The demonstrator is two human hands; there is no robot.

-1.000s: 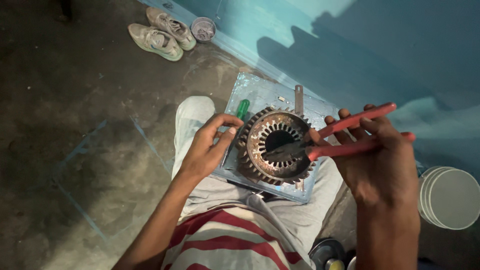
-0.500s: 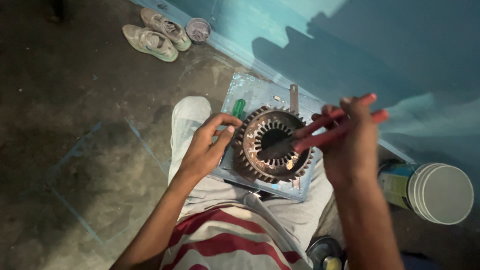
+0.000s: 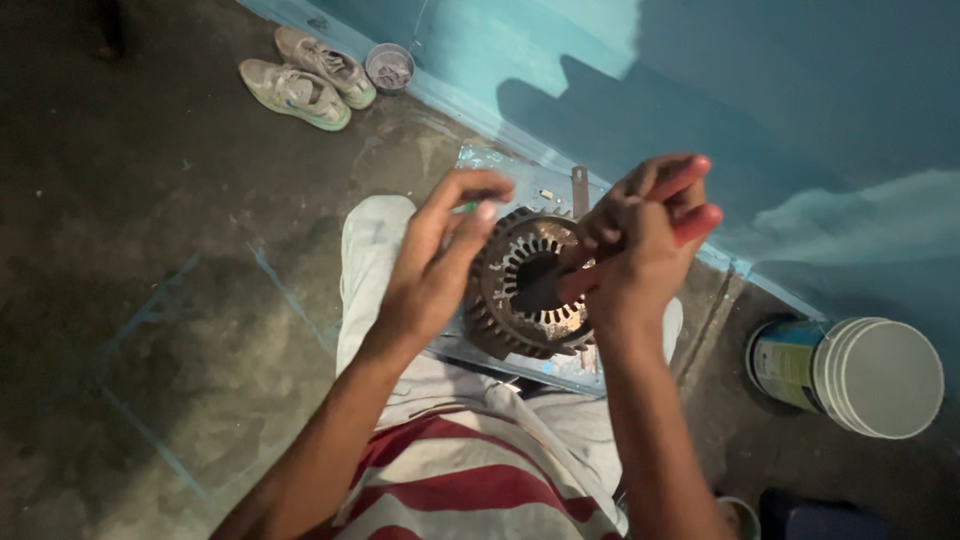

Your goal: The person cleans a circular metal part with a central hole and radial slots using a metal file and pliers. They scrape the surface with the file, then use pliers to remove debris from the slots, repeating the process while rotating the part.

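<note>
**Pliers in the stator core**

While the person sits on the floor with legs out, the far left shows only bare concrete [image 3: 150, 330], with a pair of shoes [image 3: 305, 80] and a small tin [image 3: 390, 68] up by the blue wall [image 3: 800, 120].

Moving right, the left hand [image 3: 435, 265] hovers beside the stator's rim, fingers spread and loosely curled, gripping nothing; whether its fingertips touch the metal, I cannot tell. The stator [image 3: 525, 290], a rusty slotted ring, rests tilted on a metal sheet [image 3: 520, 365] across the lap.

Further right, the right hand [image 3: 640, 245] is closed tight around red-handled pliers [image 3: 690, 200], handles squeezed together, with the nose pointing down into the stator's bore. The tips are hidden by the hand and the ring, so what they bite, if anything, cannot be seen. A white bucket [image 3: 870, 375] lies on its side at the far right.

To my eye, the step in hand is working something inside the core with the pliers. Any further pull or twist would seem to call for the left hand to steady the ring, since it sits loose and tilted on the sheet.
</note>
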